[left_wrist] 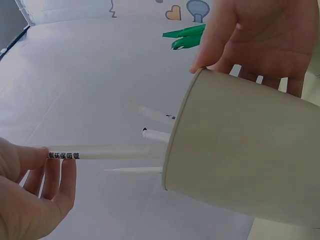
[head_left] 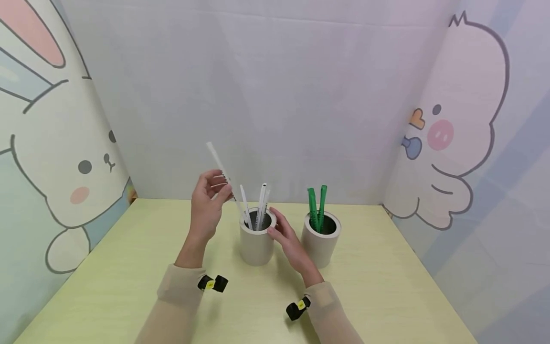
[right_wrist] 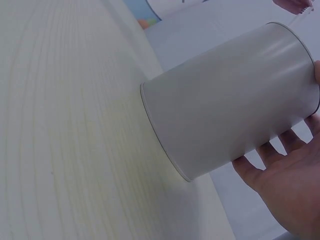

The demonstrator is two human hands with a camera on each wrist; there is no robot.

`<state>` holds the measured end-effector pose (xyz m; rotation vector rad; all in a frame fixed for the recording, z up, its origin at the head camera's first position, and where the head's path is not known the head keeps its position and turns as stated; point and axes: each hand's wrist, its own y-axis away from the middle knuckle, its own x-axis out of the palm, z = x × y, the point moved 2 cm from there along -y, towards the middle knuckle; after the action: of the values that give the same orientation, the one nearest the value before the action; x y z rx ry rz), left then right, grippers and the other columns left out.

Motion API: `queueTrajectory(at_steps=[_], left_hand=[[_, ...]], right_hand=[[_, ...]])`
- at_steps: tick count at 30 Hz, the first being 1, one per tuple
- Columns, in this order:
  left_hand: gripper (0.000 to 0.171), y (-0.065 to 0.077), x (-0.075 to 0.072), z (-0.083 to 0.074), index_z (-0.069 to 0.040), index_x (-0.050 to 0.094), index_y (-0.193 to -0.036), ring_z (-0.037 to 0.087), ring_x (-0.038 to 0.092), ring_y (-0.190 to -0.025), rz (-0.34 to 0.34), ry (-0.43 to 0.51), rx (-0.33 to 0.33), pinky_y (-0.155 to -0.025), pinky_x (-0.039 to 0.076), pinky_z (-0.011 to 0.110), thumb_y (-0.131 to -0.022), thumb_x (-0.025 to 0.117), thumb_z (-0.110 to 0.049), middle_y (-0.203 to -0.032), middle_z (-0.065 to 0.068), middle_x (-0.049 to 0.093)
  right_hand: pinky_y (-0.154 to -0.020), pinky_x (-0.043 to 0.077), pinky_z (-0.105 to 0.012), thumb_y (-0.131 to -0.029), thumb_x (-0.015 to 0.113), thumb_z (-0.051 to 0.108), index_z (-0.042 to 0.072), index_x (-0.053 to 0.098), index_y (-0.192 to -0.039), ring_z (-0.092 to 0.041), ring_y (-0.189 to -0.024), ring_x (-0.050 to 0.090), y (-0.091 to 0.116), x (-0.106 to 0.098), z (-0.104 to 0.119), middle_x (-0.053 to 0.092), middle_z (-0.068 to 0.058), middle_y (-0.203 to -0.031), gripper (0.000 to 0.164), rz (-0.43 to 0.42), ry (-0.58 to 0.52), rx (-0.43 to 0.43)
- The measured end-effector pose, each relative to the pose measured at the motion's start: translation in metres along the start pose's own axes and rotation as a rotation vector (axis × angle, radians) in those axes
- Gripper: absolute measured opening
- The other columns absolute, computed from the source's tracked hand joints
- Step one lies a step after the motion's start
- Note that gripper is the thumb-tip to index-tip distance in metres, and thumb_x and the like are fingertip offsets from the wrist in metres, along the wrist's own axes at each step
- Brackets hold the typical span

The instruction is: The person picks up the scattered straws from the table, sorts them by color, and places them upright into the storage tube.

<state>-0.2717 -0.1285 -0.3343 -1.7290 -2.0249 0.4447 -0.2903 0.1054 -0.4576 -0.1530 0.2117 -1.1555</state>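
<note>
My left hand point(head_left: 207, 205) pinches a white wrapped straw point(head_left: 216, 158) between thumb and fingers, slanted with its lower end at the mouth of the left light-grey cup point(head_left: 257, 248). In the left wrist view, dark printing shows on the straw point(left_wrist: 100, 152) beside the fingertips. Several white straws point(head_left: 261, 205) lean inside that cup. With thumb and fingers around its right side near the rim, my right hand point(head_left: 292, 243) holds the cup upright on the table. The right wrist view shows the fingers against the side of the cup point(right_wrist: 230, 100).
A second light-grey cup point(head_left: 320, 246) stands just right of my right hand, with green wrapped straws point(head_left: 318, 208) in it. Both stand on a pale yellow table point(head_left: 129, 267). A pale cloth backdrop point(head_left: 275, 95) with cartoon animals hangs behind and at the sides.
</note>
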Motion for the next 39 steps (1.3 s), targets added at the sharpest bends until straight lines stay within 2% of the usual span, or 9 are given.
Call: queueTrajectory(at_steps=[4,8,17,24,31,35,39], left_hand=[[0.044,0.002,0.006,0.005,-0.001,0.051,-0.143,0.036,0.063,-0.115,0.014,-0.003,0.006,-0.089,0.063,0.027,-0.102,0.065,0.006,-0.125,0.016,0.06],[0.043,0.004,0.015,0.013,-0.001,0.052,-0.143,0.034,0.065,-0.117,0.049,-0.043,0.001,-0.09,0.063,0.028,-0.103,0.065,0.004,-0.127,0.019,0.061],[0.042,0.01,0.029,0.037,-0.006,0.054,-0.143,0.031,0.066,-0.117,0.101,-0.159,-0.055,-0.09,0.063,0.029,-0.103,0.067,-0.001,-0.128,0.018,0.063],[0.044,0.011,0.033,0.048,-0.01,0.057,-0.141,0.033,0.068,-0.118,0.115,-0.217,-0.067,-0.096,0.062,0.044,-0.101,0.071,-0.002,-0.128,0.018,0.067],[0.044,0.011,0.033,0.05,-0.012,0.06,-0.14,0.031,0.071,-0.116,0.121,-0.313,-0.048,-0.096,0.062,0.044,-0.099,0.074,-0.007,-0.126,0.013,0.07],[0.043,0.008,0.028,0.045,-0.011,0.061,-0.139,0.031,0.071,-0.114,0.12,-0.39,-0.019,-0.095,0.062,0.043,-0.099,0.075,-0.009,-0.125,0.013,0.071],[0.041,0.006,0.021,0.035,-0.01,0.062,-0.138,0.03,0.071,-0.113,0.128,-0.411,0.007,-0.096,0.062,0.044,-0.1,0.075,-0.011,-0.125,0.013,0.071]], right_hand=[[-0.129,0.022,-0.058,-0.113,0.051,0.032,0.027,0.025,-0.169,-0.037,-0.161,0.021,0.001,-0.001,0.001,0.019,-0.01,-0.177,0.062,-0.005,0.008,0.002],[-0.129,0.022,-0.058,-0.113,0.051,0.032,0.027,0.026,-0.169,-0.038,-0.162,0.02,0.001,-0.003,0.002,0.02,-0.009,-0.176,0.062,-0.017,0.006,0.001],[-0.129,0.023,-0.058,-0.113,0.051,0.034,0.028,0.026,-0.169,-0.036,-0.162,0.021,0.002,-0.004,0.0,0.019,-0.011,-0.177,0.062,-0.008,0.003,0.018],[-0.128,0.025,-0.061,-0.113,0.051,0.035,0.026,0.024,-0.17,-0.039,-0.161,0.023,0.003,-0.004,0.002,0.02,-0.012,-0.176,0.063,-0.008,0.014,0.005],[-0.128,0.026,-0.057,-0.112,0.053,0.037,0.033,0.029,-0.168,-0.034,-0.16,0.025,0.005,-0.008,0.001,0.025,-0.005,-0.175,0.061,-0.03,0.003,0.029],[-0.129,0.024,-0.058,-0.112,0.052,0.032,0.03,0.027,-0.169,-0.035,-0.161,0.024,0.005,-0.008,0.003,0.023,-0.006,-0.176,0.062,-0.033,0.004,0.018],[-0.129,0.023,-0.06,-0.113,0.051,0.027,0.024,0.023,-0.17,-0.038,-0.16,0.025,0.005,-0.009,0.012,0.024,-0.01,-0.175,0.064,-0.041,0.007,-0.003]])
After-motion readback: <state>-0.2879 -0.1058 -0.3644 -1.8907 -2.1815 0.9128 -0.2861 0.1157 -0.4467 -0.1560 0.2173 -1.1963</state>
